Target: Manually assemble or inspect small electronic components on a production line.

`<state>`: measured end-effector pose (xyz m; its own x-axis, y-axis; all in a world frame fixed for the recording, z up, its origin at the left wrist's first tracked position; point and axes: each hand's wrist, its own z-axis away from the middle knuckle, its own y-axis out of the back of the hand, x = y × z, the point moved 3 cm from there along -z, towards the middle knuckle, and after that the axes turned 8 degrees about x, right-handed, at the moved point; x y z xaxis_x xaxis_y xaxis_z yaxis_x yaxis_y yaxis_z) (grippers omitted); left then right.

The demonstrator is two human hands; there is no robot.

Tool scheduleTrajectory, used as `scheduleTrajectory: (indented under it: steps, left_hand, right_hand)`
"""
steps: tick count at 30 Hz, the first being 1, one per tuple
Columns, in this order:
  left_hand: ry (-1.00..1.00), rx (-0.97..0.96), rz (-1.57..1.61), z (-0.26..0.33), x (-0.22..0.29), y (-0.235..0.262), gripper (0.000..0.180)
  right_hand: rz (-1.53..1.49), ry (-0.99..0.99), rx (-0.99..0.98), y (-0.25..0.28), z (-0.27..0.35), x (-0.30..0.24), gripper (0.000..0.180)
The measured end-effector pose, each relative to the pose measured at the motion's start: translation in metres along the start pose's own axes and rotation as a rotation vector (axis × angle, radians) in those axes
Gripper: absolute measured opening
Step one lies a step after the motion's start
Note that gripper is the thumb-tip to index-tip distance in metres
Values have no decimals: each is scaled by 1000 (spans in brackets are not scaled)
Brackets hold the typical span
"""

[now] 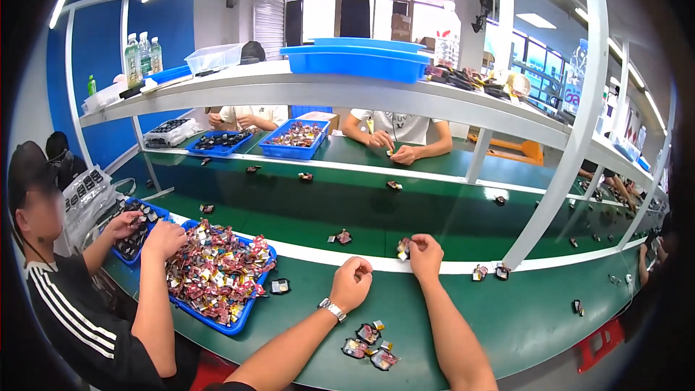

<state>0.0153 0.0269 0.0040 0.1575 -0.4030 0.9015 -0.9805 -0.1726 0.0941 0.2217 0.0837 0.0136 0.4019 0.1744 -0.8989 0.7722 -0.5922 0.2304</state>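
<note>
Hands worked at the near edge of the long green table (507,318), seen from the head camera. The right hand (425,255) had its fingers pinched on a small dark packaged part with a bright wrapper (403,249), holding it right at the white strip that ran along the table. The left hand (352,282), a metal watch at its wrist, lay curled into a loose fist beside it; whether anything sat inside those fingers could not be told.

By my reading, the step in hand was handling one piece at the strip. The next move would call for a steady pinch and a clean release, since the part was tiny and light.

Close in front of the person lay a small cluster of dark wrapped pieces (369,344), loose on the table. To the left stood a shallow blue plastic tray (239,322), heaped with red and silver wrapped pieces, and a neighbour in a black striped sleeve had a hand (165,237) over it. A second blue tray (156,210), further left, held darker parts. Across the table, another blue tray of mixed pieces (293,137) sat before two seated people. On the white shelf above rested a large blue bin (355,61), its contents hidden.
</note>
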Motion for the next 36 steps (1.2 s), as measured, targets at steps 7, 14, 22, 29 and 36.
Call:
scheduleTrajectory:
  steps: [7, 14, 22, 29, 36]
  left_hand:
    - [-13, 161, 39, -11, -7, 18, 9]
    - [-44, 275, 54, -18, -18, 19, 11]
    - [-41, 345, 69, -18, -21, 27, 8]
    - [425, -348, 449, -12, -8, 17, 28]
    - [595, -662, 492, 6, 9, -4, 40]
  right_hand:
    - [479, 697, 316, -35, -18, -12, 35]
    - [318, 431, -218, -125, 32, -40, 58]
    - [12, 203, -404, -66, 44, -30, 62]
    - [19, 472, -583, 40, 84, -61, 69]
    - [105, 562, -690, 49, 87, -73, 61]
